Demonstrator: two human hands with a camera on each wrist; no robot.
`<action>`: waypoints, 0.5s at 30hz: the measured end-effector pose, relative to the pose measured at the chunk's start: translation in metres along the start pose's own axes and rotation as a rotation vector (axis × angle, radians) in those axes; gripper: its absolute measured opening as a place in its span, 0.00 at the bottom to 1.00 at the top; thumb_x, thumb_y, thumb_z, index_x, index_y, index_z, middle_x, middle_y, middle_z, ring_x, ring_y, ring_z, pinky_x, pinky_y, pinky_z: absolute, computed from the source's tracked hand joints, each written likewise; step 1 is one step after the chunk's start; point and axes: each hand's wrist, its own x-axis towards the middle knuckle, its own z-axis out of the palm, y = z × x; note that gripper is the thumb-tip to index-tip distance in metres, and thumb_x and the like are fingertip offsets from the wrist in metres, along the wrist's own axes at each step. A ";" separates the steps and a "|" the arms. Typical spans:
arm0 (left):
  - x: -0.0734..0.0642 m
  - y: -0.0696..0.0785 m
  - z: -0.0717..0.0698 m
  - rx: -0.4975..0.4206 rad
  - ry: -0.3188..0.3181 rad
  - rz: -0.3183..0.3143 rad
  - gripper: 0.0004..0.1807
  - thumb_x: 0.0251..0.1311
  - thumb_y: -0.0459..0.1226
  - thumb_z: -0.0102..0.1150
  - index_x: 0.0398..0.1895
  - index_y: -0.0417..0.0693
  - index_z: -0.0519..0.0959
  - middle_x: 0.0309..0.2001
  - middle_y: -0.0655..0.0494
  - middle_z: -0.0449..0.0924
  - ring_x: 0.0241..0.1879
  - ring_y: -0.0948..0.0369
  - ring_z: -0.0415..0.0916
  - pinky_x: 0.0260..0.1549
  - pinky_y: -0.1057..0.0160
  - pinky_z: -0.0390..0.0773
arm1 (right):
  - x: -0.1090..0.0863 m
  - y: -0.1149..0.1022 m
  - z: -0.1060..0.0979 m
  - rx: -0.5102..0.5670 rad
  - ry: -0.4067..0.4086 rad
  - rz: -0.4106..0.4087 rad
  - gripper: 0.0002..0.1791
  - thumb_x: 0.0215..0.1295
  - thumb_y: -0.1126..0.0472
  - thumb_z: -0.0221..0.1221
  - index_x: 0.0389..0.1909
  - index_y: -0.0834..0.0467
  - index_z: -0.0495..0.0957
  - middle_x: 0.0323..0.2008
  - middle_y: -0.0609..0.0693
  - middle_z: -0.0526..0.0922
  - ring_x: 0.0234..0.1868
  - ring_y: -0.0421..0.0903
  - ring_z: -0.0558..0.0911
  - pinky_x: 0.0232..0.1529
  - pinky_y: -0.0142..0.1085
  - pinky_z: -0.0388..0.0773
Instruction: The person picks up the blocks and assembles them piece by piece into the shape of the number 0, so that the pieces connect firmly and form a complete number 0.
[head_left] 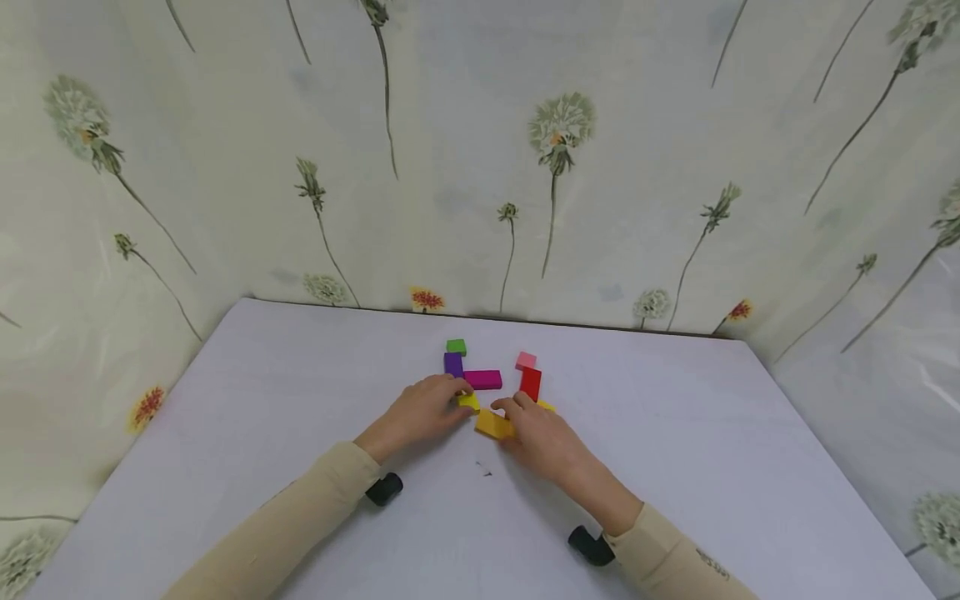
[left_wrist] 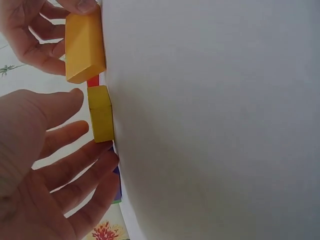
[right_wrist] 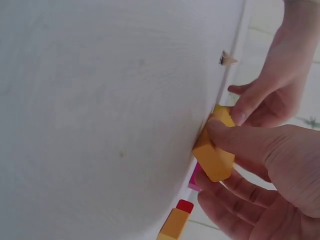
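The right hand (head_left: 543, 437) pinches an orange rectangular block (head_left: 491, 424) between thumb and fingers, at four o'clock from the yellow block (head_left: 469, 402). The left hand (head_left: 426, 407) spreads loosely around that one; firm contact is unclear. The orange block looks light, rigid and smooth, probably best taken by opposite sides. Right sleeve (head_left: 663, 550) lettering is illegible.

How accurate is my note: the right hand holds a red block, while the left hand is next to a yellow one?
The colour is wrong: the right hand holds an orange block, as the right wrist view shows. The left hand is next to a yellow block, as noted.
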 end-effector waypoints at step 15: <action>0.003 -0.001 0.000 -0.087 -0.040 -0.030 0.18 0.61 0.39 0.66 0.53 0.42 0.80 0.41 0.54 0.75 0.41 0.59 0.73 0.43 0.62 0.75 | -0.007 0.003 -0.002 0.058 -0.006 -0.069 0.21 0.60 0.66 0.67 0.54 0.52 0.79 0.41 0.47 0.80 0.40 0.44 0.79 0.45 0.39 0.79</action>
